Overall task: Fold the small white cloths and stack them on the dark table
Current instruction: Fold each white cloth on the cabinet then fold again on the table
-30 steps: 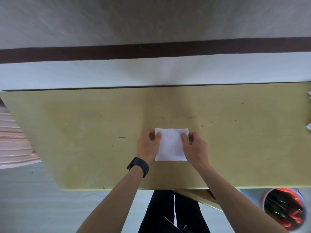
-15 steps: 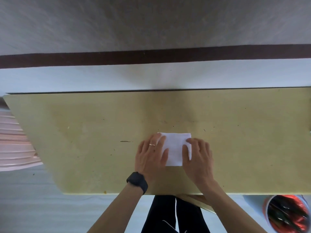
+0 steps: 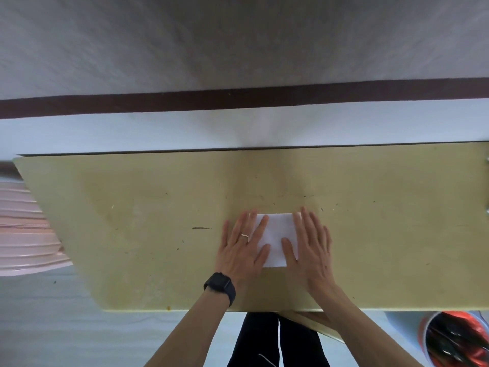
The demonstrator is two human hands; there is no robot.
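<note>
Left hand (image 3: 243, 250) and right hand (image 3: 309, 247) have flattened, fingers straight, pressing the cloth (image 3: 276, 234) to the bench (image 3: 132, 234): 1 folded, none stacked.

The cloth (image 3: 276, 238) is seen as plain white, unpatterned. The table (image 3: 132, 234) is shown in dull olive-yellow, flecked with small dark specks. A black watch (image 3: 220, 287) is worn. Far off, a dark brown stripe (image 3: 238, 98) is drawn across a grey wall (image 3: 238, 35). A pink ribbed object (image 3: 21, 234) is seen left, black trousers (image 3: 264, 340) with a thin white line near, and a red-and-black bin (image 3: 460, 337) near right.
</note>
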